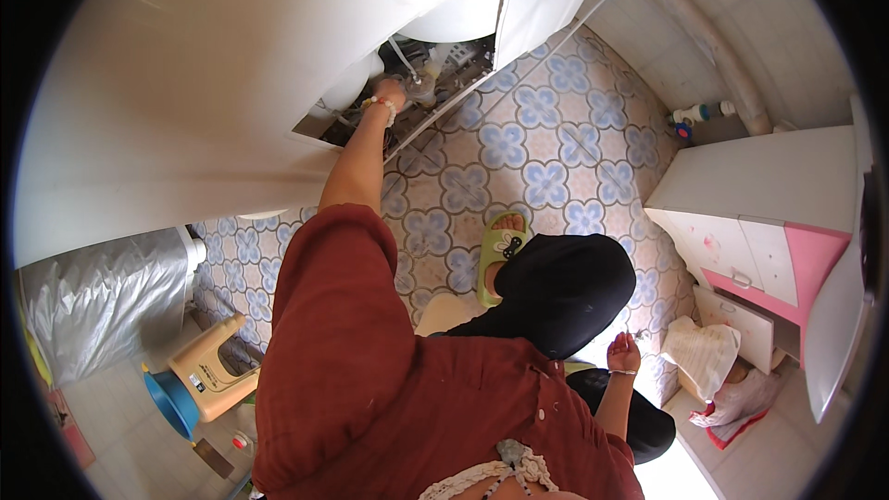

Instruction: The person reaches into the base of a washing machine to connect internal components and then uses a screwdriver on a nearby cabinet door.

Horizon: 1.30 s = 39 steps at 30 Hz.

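My left hand, with a beaded bracelet at the wrist, reaches inside the opening of a large white appliance. Its fingers are bent among tubes and fittings; what they grip is unclear. White rounded tanks sit in the opening. A thin pale pole or cord runs diagonally beside it. My right hand rests palm up by my black-trousered knee, fingers loosely curled; anything in them is too small to make out.
A white and pink cabinet and pipework stand on the right, above cloths. At left lie a tan plastic stool, a blue basin and a silvery covered object. My green slipper is on patterned tiles.
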Available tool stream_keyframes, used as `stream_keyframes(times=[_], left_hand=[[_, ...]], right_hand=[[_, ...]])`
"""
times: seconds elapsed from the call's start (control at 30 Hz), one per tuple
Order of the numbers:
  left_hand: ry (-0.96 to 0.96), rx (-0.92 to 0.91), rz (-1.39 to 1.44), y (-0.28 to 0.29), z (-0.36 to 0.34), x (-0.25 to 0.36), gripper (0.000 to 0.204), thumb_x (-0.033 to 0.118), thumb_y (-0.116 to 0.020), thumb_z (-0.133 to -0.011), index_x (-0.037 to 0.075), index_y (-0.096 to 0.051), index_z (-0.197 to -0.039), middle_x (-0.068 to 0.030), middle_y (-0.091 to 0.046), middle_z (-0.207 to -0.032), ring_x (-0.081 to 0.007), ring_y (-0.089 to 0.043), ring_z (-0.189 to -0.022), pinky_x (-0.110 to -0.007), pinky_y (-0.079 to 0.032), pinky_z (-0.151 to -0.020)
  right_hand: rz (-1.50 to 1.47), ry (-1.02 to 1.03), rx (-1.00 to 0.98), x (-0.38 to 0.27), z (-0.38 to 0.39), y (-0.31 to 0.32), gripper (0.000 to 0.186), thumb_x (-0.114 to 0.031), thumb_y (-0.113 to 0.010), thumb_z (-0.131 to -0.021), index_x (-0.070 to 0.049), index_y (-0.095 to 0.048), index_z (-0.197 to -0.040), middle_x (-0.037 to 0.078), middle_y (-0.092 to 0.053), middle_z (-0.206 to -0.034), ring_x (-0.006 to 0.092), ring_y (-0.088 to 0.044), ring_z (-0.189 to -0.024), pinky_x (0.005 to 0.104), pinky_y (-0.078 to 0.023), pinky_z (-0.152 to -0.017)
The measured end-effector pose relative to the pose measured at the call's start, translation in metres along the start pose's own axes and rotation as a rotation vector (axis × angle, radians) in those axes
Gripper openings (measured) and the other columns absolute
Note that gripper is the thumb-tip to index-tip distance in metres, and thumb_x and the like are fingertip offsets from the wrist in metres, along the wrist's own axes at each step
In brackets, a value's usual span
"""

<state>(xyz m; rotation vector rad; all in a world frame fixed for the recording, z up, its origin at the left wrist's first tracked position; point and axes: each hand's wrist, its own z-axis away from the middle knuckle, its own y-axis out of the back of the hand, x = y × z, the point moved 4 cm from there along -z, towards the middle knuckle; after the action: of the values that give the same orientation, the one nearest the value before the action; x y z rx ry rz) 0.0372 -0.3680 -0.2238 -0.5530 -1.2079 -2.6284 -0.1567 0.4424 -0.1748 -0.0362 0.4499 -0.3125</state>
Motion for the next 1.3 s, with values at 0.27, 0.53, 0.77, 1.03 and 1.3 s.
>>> stream_keyframes(times=[0.27,0.53,0.77,1.03,1.3], left_hand=[[-0.287,0.137,-0.605,-0.003,0.043,0.056,0.028,0.012,-0.047,-0.077,0.001,-0.055,-0.101,-0.0209,-0.051,-0.105,-0.0321,-0.054,-0.090,-0.038,-0.047,-0.074],[-0.329,0.462,-0.110,-0.004,0.113,0.067,0.034,0.015,-0.048,-0.075,0.002,-0.051,-0.106,-0.0213,-0.057,-0.089,-0.0306,-0.057,-0.080,-0.037,-0.047,-0.069],[-0.704,0.465,0.567,-0.105,0.187,0.050,0.029,0.013,-0.055,-0.073,0.002,-0.053,-0.101,-0.0090,-0.059,-0.068,-0.0165,-0.056,-0.060,-0.029,-0.045,-0.057],[-1.248,0.140,0.648,-0.128,0.353,0.225,0.015,0.013,-0.059,-0.076,0.000,-0.052,-0.080,-0.0013,-0.053,-0.063,-0.0066,-0.047,-0.054,-0.021,-0.040,-0.049],[-1.718,-0.137,0.398,-0.194,0.551,0.350,0.018,0.021,-0.054,-0.077,0.004,-0.059,-0.081,-0.0085,-0.060,-0.070,-0.0160,-0.059,-0.061,-0.024,-0.045,-0.055]], right_hand=[[-0.039,0.015,0.010,0.000,-0.007,0.018,0.015,-0.020,-0.053,-0.079,-0.012,-0.053,-0.091,0.000,-0.058,-0.084,0.0128,-0.055,-0.075,0.0289,-0.043,-0.063],[-0.049,0.063,-0.035,-0.020,-0.002,0.015,0.015,-0.017,-0.053,-0.078,-0.011,-0.055,-0.092,0.002,-0.059,-0.085,0.0141,-0.056,-0.075,0.0286,-0.043,-0.063],[-0.022,0.143,-0.122,-0.071,0.012,0.029,0.013,-0.018,-0.050,-0.079,-0.011,-0.056,-0.089,0.002,-0.061,-0.081,0.0137,-0.058,-0.076,0.0294,-0.046,-0.065],[-0.053,0.345,-0.267,-0.137,0.035,0.080,0.018,-0.017,-0.047,-0.081,-0.012,-0.054,-0.097,0.002,-0.060,-0.091,0.0139,-0.058,-0.082,0.0311,-0.045,-0.067],[-0.104,0.446,-0.431,-0.187,0.056,0.110,0.020,-0.016,-0.046,-0.082,-0.010,-0.053,-0.099,0.003,-0.059,-0.094,0.0147,-0.057,-0.085,0.0313,-0.044,-0.071]])
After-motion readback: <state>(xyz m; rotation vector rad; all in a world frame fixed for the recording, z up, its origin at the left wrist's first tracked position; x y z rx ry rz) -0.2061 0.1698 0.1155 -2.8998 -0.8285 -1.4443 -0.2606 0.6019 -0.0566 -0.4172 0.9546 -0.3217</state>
